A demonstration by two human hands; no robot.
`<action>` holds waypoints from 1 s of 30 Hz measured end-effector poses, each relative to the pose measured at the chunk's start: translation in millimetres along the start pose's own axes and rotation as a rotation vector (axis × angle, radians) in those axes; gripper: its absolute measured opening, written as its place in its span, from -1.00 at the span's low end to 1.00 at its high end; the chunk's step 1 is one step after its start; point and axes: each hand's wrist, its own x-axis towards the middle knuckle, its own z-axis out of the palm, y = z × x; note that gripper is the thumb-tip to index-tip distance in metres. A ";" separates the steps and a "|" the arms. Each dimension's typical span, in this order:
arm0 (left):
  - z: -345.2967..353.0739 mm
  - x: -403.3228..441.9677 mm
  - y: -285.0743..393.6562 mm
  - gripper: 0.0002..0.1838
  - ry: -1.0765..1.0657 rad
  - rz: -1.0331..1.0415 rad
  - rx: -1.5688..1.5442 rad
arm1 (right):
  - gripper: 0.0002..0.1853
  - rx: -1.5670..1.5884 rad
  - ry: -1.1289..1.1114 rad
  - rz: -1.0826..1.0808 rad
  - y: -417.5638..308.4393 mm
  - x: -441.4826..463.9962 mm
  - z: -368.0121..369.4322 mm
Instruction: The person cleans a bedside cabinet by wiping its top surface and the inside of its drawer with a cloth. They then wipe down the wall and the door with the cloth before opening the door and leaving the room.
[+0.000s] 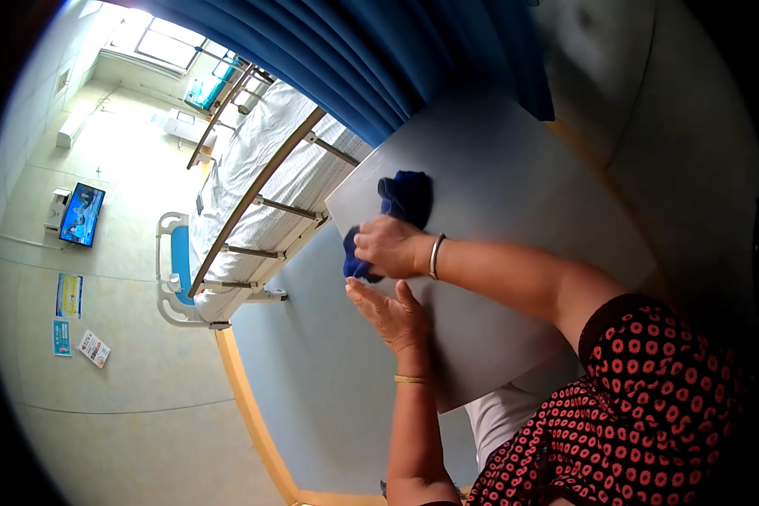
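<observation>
A crumpled dark blue cloth (407, 196) lies on a grey tabletop (514, 185), with one part bunched near the table's edge. My right hand (390, 245), with a silver bangle at the wrist, is closed on the cloth between its two bunched parts. Just beside it, my left hand (390, 319) is held with the fingers stretched out and the thumb apart. Its fingertips are close to the lower end of the cloth; whether they touch it I cannot tell. A thin yellowish band circles the left wrist.
Beyond the table stands a bed (270, 181) with side rails and pale sheets. A blue curtain (371, 59) hangs against the table's far side. On the wall are a lit television (83, 215) and several posters. White fabric (499, 417) shows below the tabletop.
</observation>
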 end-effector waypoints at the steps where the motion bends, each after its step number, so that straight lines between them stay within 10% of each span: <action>1: -0.5 0.5 -2.0 -0.01 0.047 0.018 -0.048 | -0.81 -0.015 0.022 -0.036 -5.5 -9.4 -3.1; 15: -4.5 7.5 2.8 -0.14 -0.091 -0.148 -0.026 | -0.60 0.064 -0.038 -0.197 -28.4 -186.2 -124.2; 23: -10.3 20.2 20.0 -0.17 -0.323 -0.332 0.213 | -0.54 -0.263 -0.057 0.442 70.3 -173.7 -114.7; 30: -12.7 18.0 21.7 -0.19 -0.321 -0.300 0.235 | -0.56 -0.429 -0.062 0.596 146.5 -98.0 -88.2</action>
